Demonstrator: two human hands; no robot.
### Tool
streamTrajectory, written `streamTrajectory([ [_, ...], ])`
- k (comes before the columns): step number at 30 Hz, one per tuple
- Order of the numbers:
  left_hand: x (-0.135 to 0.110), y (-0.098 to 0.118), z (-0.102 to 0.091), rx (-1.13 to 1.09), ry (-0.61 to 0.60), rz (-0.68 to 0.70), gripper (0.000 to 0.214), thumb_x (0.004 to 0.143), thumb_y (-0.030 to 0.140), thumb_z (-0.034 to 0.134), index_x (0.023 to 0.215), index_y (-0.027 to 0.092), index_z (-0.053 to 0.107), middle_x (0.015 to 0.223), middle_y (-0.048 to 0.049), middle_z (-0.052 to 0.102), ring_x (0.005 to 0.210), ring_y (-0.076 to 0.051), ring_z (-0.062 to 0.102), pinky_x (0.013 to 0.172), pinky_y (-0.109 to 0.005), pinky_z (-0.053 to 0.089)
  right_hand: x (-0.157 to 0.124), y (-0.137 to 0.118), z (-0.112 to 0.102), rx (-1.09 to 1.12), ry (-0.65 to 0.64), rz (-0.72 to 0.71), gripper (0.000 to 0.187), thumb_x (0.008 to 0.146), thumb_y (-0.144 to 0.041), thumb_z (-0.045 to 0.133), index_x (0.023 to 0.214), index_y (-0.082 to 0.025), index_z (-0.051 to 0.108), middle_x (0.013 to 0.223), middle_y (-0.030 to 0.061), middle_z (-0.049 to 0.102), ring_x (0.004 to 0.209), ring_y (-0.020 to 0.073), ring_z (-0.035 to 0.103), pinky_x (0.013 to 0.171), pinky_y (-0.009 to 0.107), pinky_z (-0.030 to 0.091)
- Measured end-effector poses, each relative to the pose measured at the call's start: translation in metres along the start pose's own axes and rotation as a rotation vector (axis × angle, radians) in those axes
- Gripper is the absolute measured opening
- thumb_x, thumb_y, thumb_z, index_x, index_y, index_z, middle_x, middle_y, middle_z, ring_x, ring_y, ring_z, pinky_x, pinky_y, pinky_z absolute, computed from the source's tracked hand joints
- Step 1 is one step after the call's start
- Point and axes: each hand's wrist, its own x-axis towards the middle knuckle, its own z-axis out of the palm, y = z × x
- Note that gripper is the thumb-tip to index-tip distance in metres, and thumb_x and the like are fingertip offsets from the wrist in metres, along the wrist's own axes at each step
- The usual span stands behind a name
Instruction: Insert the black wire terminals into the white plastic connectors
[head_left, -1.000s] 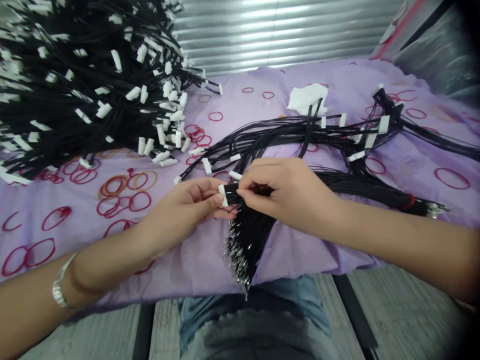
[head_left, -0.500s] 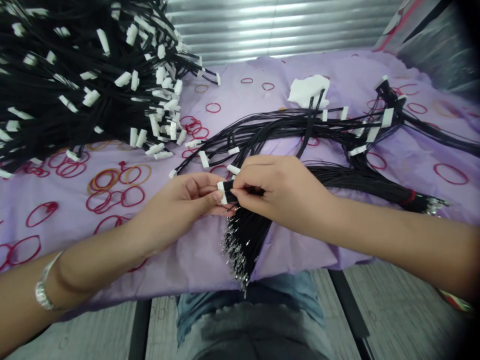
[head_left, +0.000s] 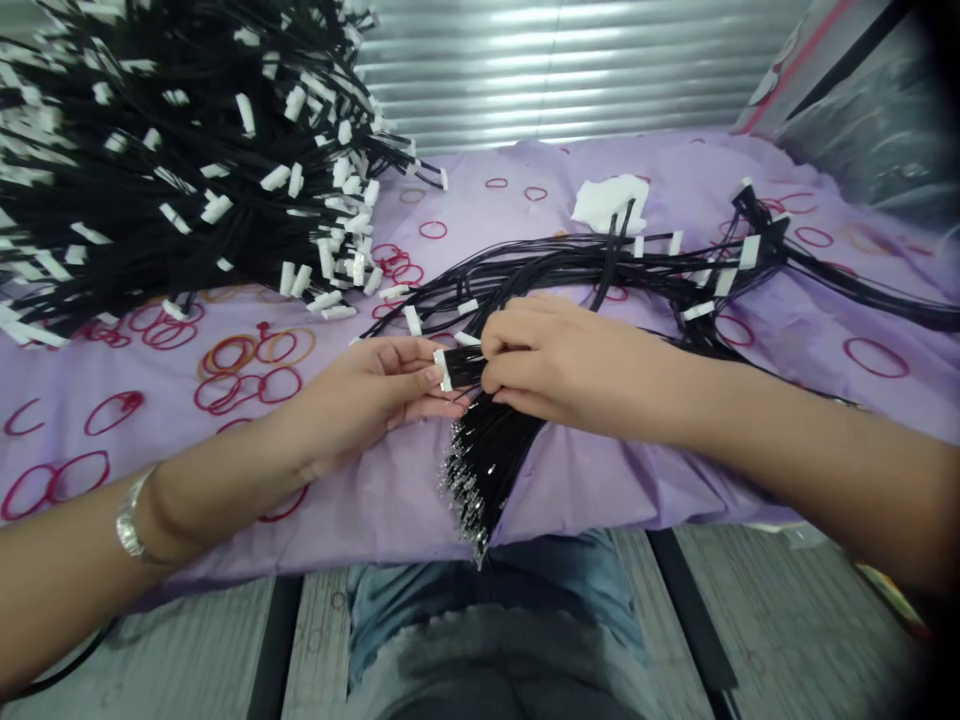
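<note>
Hands meet near the clock's centre, above a purple cloth (head_left: 585, 490). From the left: a heap of white-ended black cables (head_left: 187, 200) fills ten o'clock, seemingly placed for easy reach; rubber bands (head_left: 132, 400) lie at nine, spread out, perhaps for easy picking. Nearer the middle, the left hand (head_left: 390, 385) pinches a white connector (head_left: 443, 370) between thumb and fingers — apparently to steady it. Flat black wires (head_left: 465, 368) run from it under the curled, closed fingers of the right hand (head_left: 555, 365), which likely hold them taut. Silver-tipped wires (head_left: 499, 455) fan toward six o'clock. Looser cables (head_left: 540, 262) stretch from one to two o'clock — set beyond the hands, probably leaving working room.
</note>
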Motion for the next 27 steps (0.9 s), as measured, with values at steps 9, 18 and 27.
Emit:
streamTrajectory([
  [9, -0.002, 0.000, -0.001, 0.057, -0.018, 0.012, 0.013, 0.082, 0.009, 0.056, 0.093, 0.011, 0.063, 0.084, -0.0048, 0.070, 0.071, -0.009, 0.068, 0.069, -0.014, 0.059, 0.007, -0.016, 0.009, 0.169, 0.130, 0.346, 0.020, 0.088, -0.019, 0.044, 0.084, -0.010, 0.061, 0.073, 0.0026, 0.059, 0.065, 0.0111, 0.050, 0.061, 0.024, 0.034],
  [18, -0.002, 0.000, -0.001, 0.038, -0.034, 0.008, 0.015, 0.081, 0.006, 0.056, 0.095, 0.008, 0.061, 0.081, -0.0033, 0.069, 0.071, -0.008, 0.068, 0.069, -0.013, 0.059, 0.011, -0.019, 0.019, 0.202, 0.199, 0.402, 0.015, 0.080, -0.021, 0.055, 0.070, -0.012, 0.063, 0.060, -0.0018, 0.055, 0.055, 0.0081, 0.047, 0.057, 0.023, 0.031],
  [27, 0.000, -0.003, 0.001, 0.048, 0.008, 0.024, 0.006, 0.078, 0.007, 0.059, 0.082, 0.009, 0.063, 0.076, -0.0040, 0.070, 0.070, -0.010, 0.068, 0.067, -0.016, 0.060, 0.016, -0.025, 0.033, -0.110, 0.123, 0.244, 0.019, 0.088, -0.015, 0.045, 0.078, -0.012, 0.061, 0.067, 0.0044, 0.058, 0.065, 0.0166, 0.053, 0.061, 0.028, 0.036],
])
